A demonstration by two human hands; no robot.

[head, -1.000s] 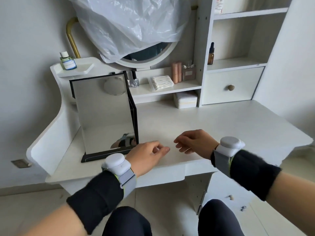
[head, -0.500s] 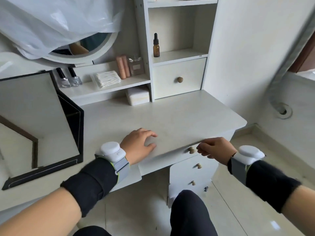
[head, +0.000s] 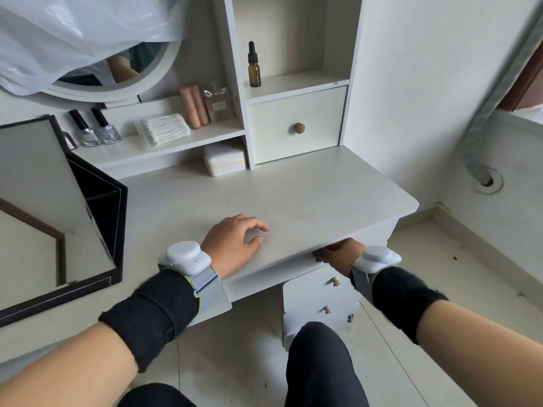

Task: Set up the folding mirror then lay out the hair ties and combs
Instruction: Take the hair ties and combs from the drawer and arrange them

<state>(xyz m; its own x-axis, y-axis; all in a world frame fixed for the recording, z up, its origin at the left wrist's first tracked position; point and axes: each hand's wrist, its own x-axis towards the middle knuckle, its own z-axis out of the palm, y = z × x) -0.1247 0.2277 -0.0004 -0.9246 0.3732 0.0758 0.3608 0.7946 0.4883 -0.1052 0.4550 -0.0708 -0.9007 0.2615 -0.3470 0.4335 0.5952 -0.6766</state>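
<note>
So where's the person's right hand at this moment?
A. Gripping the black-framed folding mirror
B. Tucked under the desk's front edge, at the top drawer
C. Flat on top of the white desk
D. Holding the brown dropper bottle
B: the right hand reaches below the front edge of the white desk, its fingers hidden there above the small white drawers with round knobs, while the left hand rests on the desktop.

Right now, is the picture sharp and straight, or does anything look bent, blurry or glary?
Head view: soft, even daylight, no harsh glare; wide-angle lens bows the shelf post and wall edges; near forearms look stretched and slightly soft; folding mirror reflects pale surfaces, cut off at the left edge.
</note>
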